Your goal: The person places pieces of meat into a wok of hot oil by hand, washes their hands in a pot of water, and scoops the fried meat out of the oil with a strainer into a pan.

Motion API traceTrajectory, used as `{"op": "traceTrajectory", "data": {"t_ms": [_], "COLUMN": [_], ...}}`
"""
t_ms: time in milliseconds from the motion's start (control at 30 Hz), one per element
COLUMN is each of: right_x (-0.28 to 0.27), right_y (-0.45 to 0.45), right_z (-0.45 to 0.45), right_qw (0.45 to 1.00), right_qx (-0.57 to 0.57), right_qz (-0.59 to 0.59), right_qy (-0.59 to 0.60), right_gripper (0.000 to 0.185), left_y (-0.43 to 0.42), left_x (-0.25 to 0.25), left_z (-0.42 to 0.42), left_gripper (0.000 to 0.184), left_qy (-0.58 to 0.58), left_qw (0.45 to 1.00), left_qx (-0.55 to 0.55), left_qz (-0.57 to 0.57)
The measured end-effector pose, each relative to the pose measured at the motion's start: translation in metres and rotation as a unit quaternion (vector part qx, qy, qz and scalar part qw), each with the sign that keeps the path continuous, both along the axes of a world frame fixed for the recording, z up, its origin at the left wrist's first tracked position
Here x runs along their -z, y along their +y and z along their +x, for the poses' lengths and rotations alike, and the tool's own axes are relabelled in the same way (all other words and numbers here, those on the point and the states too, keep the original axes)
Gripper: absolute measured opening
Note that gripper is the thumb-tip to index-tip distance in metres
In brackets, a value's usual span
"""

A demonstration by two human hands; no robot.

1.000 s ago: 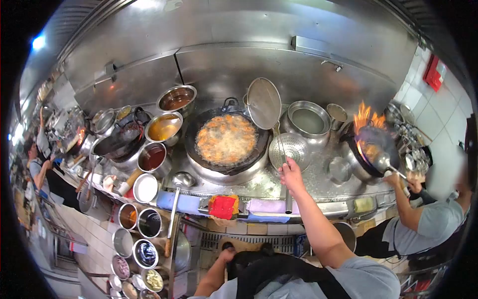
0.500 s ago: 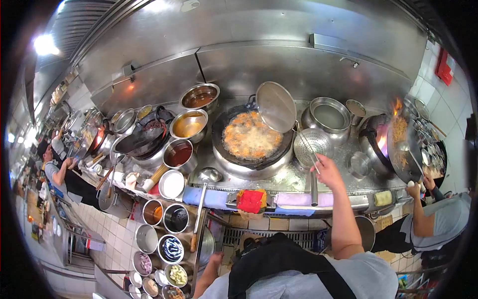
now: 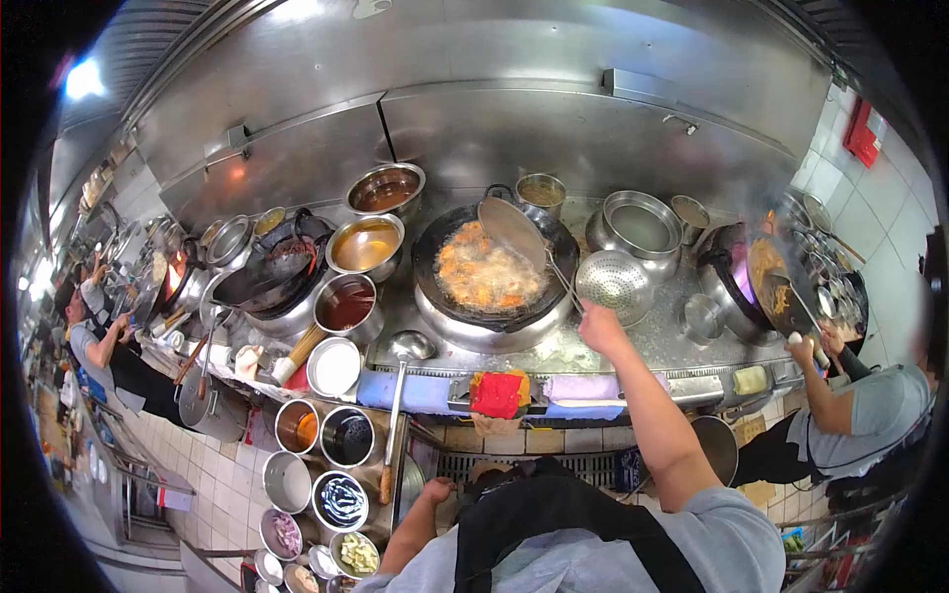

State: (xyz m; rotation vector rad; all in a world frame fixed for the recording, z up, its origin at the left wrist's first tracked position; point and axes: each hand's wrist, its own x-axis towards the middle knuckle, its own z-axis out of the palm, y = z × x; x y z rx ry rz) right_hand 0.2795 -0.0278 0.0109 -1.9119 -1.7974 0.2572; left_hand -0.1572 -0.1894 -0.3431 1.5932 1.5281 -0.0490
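My right hand (image 3: 601, 326) is closed around the handle of a round mesh skimmer (image 3: 512, 233). Its tilted disc hangs over the back right of a large wok (image 3: 427, 259), where orange-brown pieces of food (image 3: 484, 269) bubble in foaming oil. Whether the rim touches the oil I cannot tell. Just right of the wok lies a perforated strainer (image 3: 615, 289), its handle hidden by my right arm. My left hand (image 3: 435, 491) is low beside my body, fingers curled, near the side counter's edge; anything inside it is hidden.
A ladle (image 3: 412, 346) lies left of the wok, its handle reaching past the counter's front edge. Metal bowls of liquid (image 3: 366, 247) and pots of ingredients (image 3: 346, 435) stand on the left. At right, a co-worker (image 3: 860, 400) tilts a wok (image 3: 791, 301) near flames.
My right hand has moved left and forward. The skimmer has swung down and left over the oil, uncovering a pot behind the wok. At right, the co-worker's wok has shifted and its flames look lower.
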Motion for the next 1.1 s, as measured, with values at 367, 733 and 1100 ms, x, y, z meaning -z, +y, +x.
{"op": "traceTrajectory", "data": {"t_ms": [367,733,1100], "right_x": [-0.029,-0.028,0.018], "right_y": [0.011,0.025,0.000], "right_z": [0.025,0.039,0.041], "right_qw": [0.992,0.973,0.796], "right_qx": [-0.058,-0.068,-0.080], "right_qz": [-0.070,-0.201,-0.276], "right_qy": [-0.088,0.090,0.532], "right_gripper": [0.035,0.033,0.026], "left_y": [-0.071,-0.109,-0.083], "left_x": [0.009,0.060,-0.044], "left_z": [-0.040,-0.022,0.029], "left_gripper": [0.038,0.032,0.034], "left_qy": [-0.014,-0.002,-0.079], "left_qw": [1.000,0.985,0.963], "left_qx": [-0.013,0.072,-0.247], "left_qz": [-0.003,0.158,-0.070]}}
